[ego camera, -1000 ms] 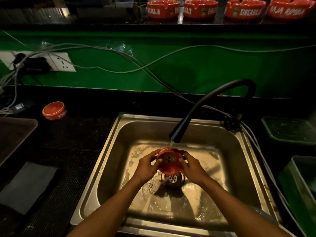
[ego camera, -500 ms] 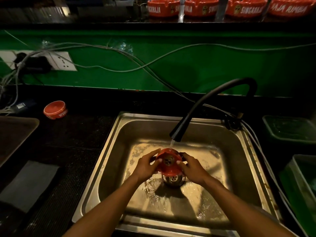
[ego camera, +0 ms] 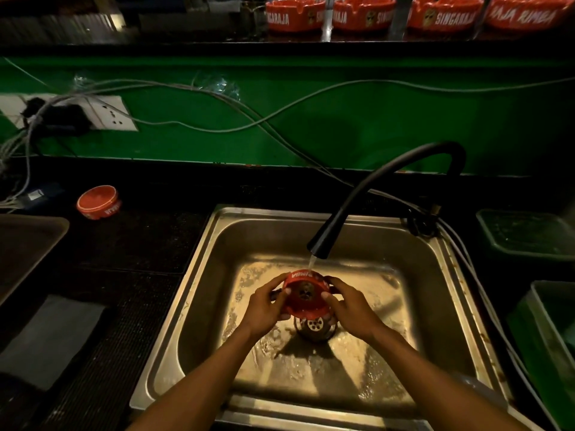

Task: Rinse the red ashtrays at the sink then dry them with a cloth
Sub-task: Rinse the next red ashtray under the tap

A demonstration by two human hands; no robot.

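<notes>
Red ashtray now tilted further back under faucet.

Dark counter holds a steel sink, upturned red ashtray back left, grey cloth front left, brown tray at left edge. Upper shelf carries four red ashtrays in a row.

Four red ashtrays stood in a row on the shelf above the green wall. The leftmost ashtray read "SINGARAJA" in white. The second ashtray showed "ARAJA" and the start "SING". The third ashtray read "SINGARAJA". The fourth ashtray read "RAJA RIMBA". Lettering on the held ashtray and the table ashtray was upside down and unclear.
</notes>
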